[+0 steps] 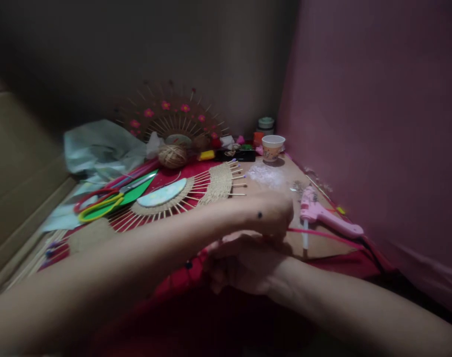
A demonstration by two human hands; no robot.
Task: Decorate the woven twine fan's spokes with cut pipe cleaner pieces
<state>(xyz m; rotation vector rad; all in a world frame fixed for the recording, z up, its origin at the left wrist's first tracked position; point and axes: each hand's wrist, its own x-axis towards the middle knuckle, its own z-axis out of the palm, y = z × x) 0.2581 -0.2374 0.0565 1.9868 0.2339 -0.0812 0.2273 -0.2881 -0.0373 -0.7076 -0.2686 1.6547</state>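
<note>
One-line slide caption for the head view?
Left hand close above right hand, a thin pink strip beside them, pink glue gun and stick-and-twine fan nearby.

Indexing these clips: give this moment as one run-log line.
left hand: close to right hand | pink strip: at hands, holder unclear | glue gun: not held

Plain and Bare, With One Dark Dot

The dot is small, round and blackish, on the left hand near the wrist; ink or a skin mark, I cannot tell. Left of it, the left forearm is bare, slim, then broader farther up. Below and right of it, the right forearm is bare too. Just below it, the right hand is shadowed and blurred.
</note>
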